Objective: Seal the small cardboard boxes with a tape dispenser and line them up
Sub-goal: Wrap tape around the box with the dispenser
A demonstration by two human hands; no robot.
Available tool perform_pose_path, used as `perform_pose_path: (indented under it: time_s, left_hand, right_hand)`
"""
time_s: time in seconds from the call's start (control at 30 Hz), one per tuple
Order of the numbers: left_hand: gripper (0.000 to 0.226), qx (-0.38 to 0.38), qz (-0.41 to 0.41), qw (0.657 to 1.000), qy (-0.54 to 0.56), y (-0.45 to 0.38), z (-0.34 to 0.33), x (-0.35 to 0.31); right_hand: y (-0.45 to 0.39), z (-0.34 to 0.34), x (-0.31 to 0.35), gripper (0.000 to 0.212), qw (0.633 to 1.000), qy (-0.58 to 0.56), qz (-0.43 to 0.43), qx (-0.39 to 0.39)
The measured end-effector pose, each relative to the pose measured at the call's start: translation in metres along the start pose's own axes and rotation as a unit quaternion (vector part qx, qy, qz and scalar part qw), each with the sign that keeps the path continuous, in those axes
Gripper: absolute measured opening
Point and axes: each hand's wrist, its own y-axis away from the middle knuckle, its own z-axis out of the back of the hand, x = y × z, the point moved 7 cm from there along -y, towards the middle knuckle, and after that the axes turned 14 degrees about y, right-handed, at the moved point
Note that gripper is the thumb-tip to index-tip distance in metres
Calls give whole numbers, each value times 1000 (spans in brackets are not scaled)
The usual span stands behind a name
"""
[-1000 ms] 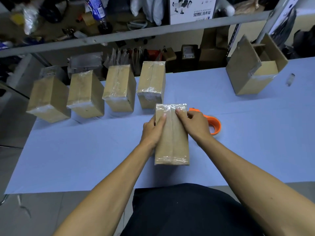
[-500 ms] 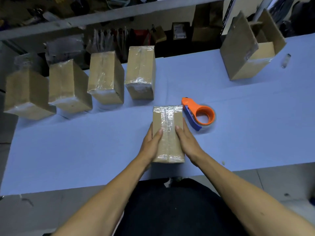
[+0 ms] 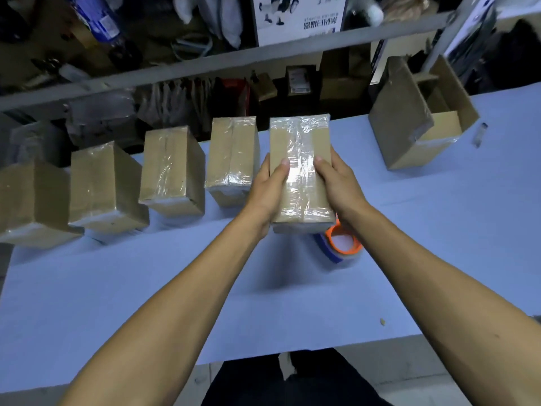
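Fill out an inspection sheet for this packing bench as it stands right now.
Surface: blue table, a small crumb near its front edge.
Job's things: four sealed boxes in a row at the back left; a fifth taped box held beside the row's right end; tape dispenser on the table, partly hidden under it.
Clutter: open carton at back right; small clear object beside it.
Grippers: left hand and right hand grip the taped box by its sides.
Cables: nothing seen.
Surroundings: crowded shelf behind the table.
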Motion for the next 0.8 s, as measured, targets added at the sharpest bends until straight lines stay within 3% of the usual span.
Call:
perform_pose_path:
  time_s: [0.2, 0.4, 0.63, 0.8]
  left_hand:
    - [25, -24, -22, 998, -57, -86, 0, -9]
    - [51, -40, 18, 996, -78, -154, 15, 8]
    - [38, -36, -18, 974, -221, -181, 13, 11]
    - [42, -49, -26, 969, -241, -181, 24, 19]
  right_hand:
    - [-75, -2, -8, 38, 997, 43, -56, -27]
    - [-137, -17, -11, 41, 997, 29, -71, -3]
    - [-158, -26, -31, 47, 994, 75, -80, -24]
    - [-162, -34, -36, 44, 993, 91, -66, -31]
